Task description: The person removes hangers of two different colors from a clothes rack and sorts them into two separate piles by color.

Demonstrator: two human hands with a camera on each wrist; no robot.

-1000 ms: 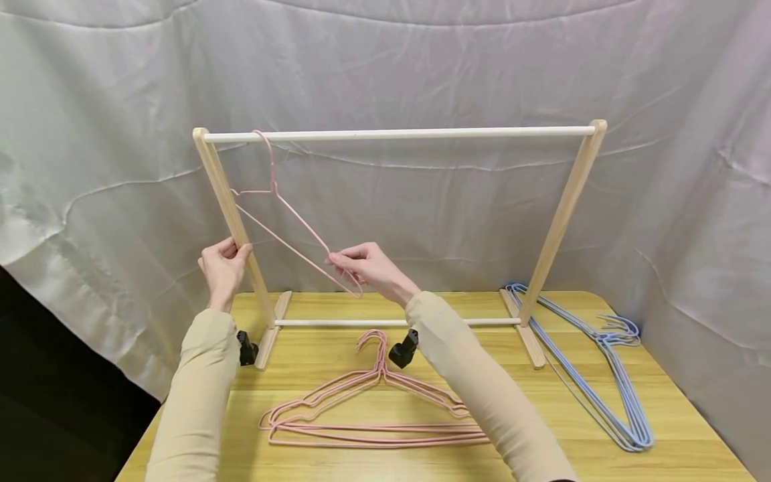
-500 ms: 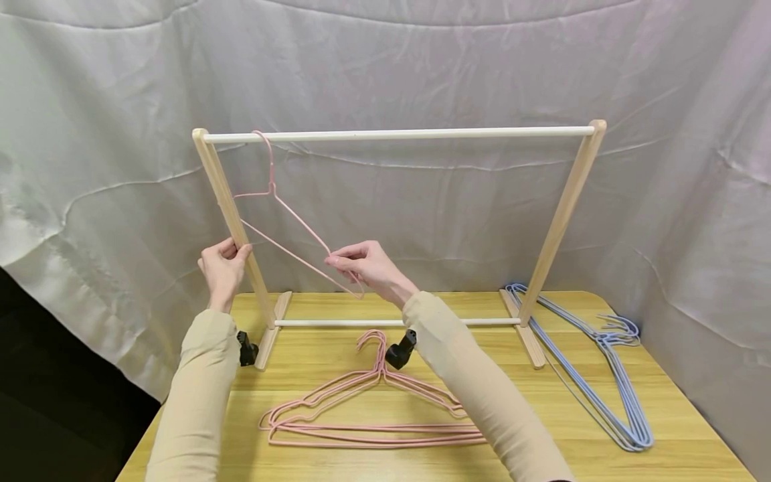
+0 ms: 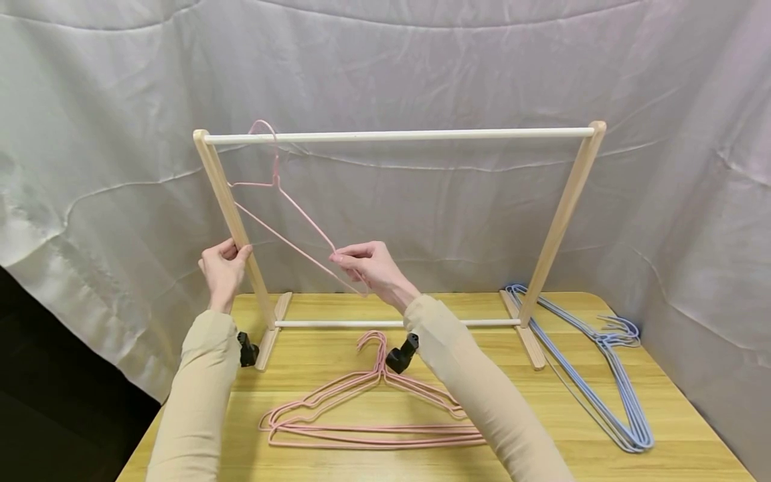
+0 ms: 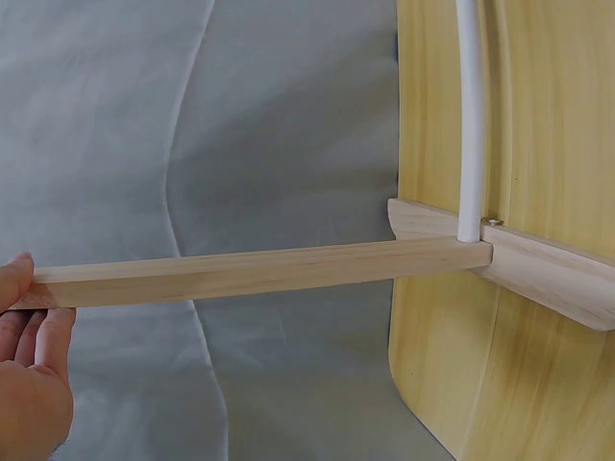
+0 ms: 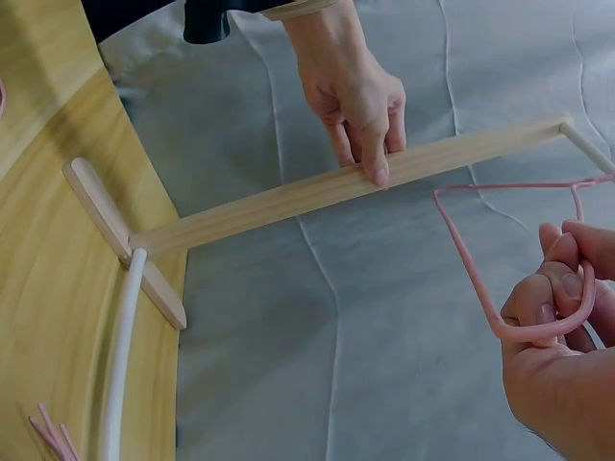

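A pink wire hanger slants beside the left end of the rack's white top rod. Its hook arcs over that rod, with a gap showing beneath the curve. My right hand pinches the hanger near its lower right corner; in the right wrist view the pink corner loops round past the fingers. My left hand grips the rack's left wooden post about halfway up, thumb on one side and fingers on the other. The left wrist view shows the same post running down to its foot.
Several pink hangers lie stacked on the wooden table in front of the rack. Several blue hangers lie by the right wooden post. A lower white rod joins the feet. Grey curtain surrounds the table.
The pink hanger has risen slightly, its hook going from resting on the top rod to standing above it. My right hand has shifted slightly right; the left hand has stayed put.
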